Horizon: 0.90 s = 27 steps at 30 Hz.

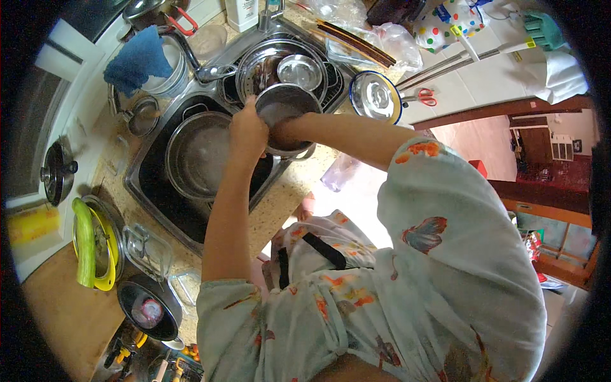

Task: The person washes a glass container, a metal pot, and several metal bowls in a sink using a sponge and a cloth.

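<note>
My left hand (249,128) grips the near-left side of a round metal pot (286,101), which is tilted so its inside faces me. My right hand (289,132) reaches down into that pot. Its fingers are hidden, so whether they hold anything does not show. Below and left of the pot, a wider metal pot (177,155) sits in the left basin of the double sink (152,200); a greyish surface fills its inside. Behind my hands, a large metal pan (260,57) rests over the other basin, with a small metal bowl (300,71) in it.
A faucet (184,47) reaches over the sink from the left, near a blue cloth (138,59) draped on white containers. Right of the sink lie a blue-rimmed dish (398,93), chopsticks (363,45) and red-handled scissors (425,97). A long green vegetable (85,243) and glass container (162,258) are on the left.
</note>
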Each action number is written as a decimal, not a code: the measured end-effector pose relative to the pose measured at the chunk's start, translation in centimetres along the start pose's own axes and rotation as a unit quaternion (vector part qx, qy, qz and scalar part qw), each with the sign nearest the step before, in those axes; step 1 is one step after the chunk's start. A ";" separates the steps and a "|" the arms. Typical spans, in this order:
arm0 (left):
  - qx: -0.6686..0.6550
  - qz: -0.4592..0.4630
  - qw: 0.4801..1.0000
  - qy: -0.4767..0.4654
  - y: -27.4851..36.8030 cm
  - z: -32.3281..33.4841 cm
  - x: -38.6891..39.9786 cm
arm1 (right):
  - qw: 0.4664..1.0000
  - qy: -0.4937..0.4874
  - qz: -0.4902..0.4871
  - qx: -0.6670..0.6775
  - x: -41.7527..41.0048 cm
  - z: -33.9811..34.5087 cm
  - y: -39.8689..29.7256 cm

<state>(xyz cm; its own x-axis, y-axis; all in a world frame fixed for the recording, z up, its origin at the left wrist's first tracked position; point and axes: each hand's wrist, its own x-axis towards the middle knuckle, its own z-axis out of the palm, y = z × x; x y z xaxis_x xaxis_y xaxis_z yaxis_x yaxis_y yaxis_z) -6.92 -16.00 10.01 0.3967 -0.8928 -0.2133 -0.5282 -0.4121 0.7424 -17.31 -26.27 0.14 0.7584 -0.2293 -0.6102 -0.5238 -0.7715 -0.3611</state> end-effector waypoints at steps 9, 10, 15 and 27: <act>-0.022 -0.057 0.998 -0.026 0.6 -0.1 -0.4 | 0.985 0.034 0.029 0.168 1.5 1.1 -0.4; -0.041 -0.070 0.997 -0.019 0.6 -0.1 -0.6 | 0.974 0.056 0.043 0.217 2.1 1.2 -0.8; -0.029 -0.084 0.996 -0.028 0.7 -0.6 -1.4 | 0.581 0.232 0.250 0.739 3.0 -0.7 -3.1; -0.273 -0.070 0.933 -0.225 -0.9 -2.8 -1.4 | 0.896 0.217 0.102 0.374 -2.3 -2.2 -5.4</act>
<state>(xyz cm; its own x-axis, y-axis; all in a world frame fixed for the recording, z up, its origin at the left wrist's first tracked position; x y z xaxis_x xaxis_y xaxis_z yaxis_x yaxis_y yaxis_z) -4.88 -13.86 11.46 0.0129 -0.8740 -0.4858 0.0146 -0.4856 0.8740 -15.34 -22.84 5.02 0.6118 -0.6546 -0.4441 -0.6591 -0.1113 -0.7438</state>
